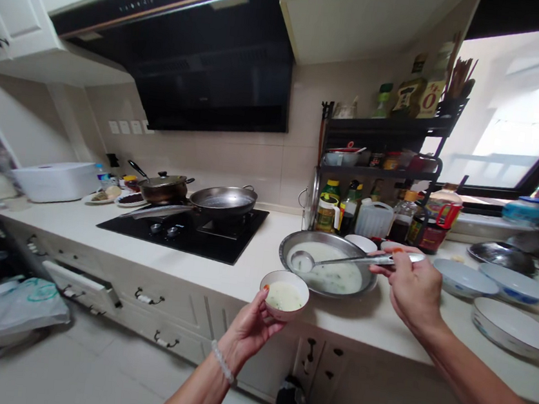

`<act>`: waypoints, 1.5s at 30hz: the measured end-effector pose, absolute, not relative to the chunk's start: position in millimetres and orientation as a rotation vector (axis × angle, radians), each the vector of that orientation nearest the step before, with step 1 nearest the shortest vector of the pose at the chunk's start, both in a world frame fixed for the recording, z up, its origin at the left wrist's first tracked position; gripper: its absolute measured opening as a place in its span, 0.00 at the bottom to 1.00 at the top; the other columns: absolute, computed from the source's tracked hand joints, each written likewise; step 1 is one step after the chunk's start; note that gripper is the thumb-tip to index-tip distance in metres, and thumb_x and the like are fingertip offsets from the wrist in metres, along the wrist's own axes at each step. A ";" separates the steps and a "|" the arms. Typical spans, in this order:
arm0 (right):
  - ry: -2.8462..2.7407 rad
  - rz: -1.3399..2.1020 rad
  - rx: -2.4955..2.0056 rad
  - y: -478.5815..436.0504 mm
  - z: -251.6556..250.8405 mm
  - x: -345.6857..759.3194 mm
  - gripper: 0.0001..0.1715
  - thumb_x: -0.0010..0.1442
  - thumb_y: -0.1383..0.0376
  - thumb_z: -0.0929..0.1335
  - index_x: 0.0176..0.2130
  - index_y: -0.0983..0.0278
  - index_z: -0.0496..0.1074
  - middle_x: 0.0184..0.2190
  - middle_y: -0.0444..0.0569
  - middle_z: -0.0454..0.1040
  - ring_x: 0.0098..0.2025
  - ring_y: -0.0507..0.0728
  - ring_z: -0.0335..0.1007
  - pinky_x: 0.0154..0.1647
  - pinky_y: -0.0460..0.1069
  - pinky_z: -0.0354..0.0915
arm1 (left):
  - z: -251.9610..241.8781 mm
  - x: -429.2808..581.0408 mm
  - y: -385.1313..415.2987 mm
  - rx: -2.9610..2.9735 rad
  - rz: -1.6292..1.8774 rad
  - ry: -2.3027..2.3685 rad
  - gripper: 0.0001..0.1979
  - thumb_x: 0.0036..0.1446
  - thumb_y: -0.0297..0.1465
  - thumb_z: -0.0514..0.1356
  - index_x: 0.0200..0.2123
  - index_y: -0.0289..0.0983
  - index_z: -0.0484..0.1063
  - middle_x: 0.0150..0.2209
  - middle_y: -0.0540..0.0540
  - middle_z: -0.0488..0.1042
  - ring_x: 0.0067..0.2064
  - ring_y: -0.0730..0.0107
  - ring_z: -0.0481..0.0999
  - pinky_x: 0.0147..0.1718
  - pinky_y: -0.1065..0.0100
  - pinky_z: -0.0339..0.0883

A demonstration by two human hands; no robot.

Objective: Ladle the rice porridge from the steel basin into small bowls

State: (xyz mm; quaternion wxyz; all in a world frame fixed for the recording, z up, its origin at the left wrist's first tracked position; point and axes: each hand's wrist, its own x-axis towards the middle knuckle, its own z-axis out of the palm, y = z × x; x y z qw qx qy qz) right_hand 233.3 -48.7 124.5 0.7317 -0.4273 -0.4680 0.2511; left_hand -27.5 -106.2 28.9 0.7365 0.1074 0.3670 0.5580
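Note:
In my left hand [253, 323] is a small white bowl [290, 309], held level just off the counter's front edge. Pale soup with green bits [284, 296] fills much of it. My right hand [410, 286] is closed round the handle of a metal ladle [341, 260]. The ladle's head lies over a wide steel basin [289, 243] of the same milky soup, at the soup's surface. That basin stands on the counter just behind the small bowl, and the two look close together; I cannot tell whether they touch.
Left of the basin is a black cooktop [216, 246] with a frying pan [223, 202] and a lidded pot [164, 189]. Several blue-white bowls [465, 279] stand at right. Behind the basin rises a black rack [385, 127] with bottles. An open drawer [80, 281] juts out lower left.

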 end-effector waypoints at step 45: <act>-0.794 0.587 -1.086 -18.1 85.0 260.5 0.05 0.49 0.68 0.66 0.23 0.61 0.68 0.18 0.47 0.74 0.15 0.56 0.70 0.14 0.50 0.71 | 34.7 -26.0 -108.9 0.238 1.226 0.818 0.13 0.63 0.36 0.56 0.43 0.31 0.69 0.25 0.47 0.75 0.27 0.67 0.77 0.28 0.66 0.72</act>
